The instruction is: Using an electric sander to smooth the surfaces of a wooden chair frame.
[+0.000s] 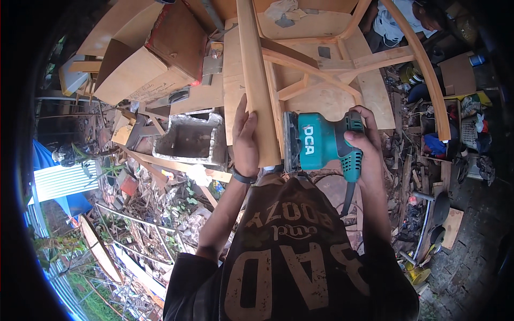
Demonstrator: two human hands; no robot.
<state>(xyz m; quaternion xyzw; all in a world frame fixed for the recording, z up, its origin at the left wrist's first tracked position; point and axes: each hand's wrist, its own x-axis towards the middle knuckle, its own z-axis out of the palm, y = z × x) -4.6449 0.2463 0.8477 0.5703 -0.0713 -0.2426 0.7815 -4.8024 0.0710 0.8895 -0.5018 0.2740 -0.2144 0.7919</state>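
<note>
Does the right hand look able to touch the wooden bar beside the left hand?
Probably not: the right hand grips the green sander, which is between it and the wooden bar.

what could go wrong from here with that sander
The left hand lies along the wooden furniture leg, across from the green electric sander, so a slip past the edge might graze it. If the right hand tilts the sander, it could gouge the wood. The black cord hangs near the dark shirt and might snag.
</note>
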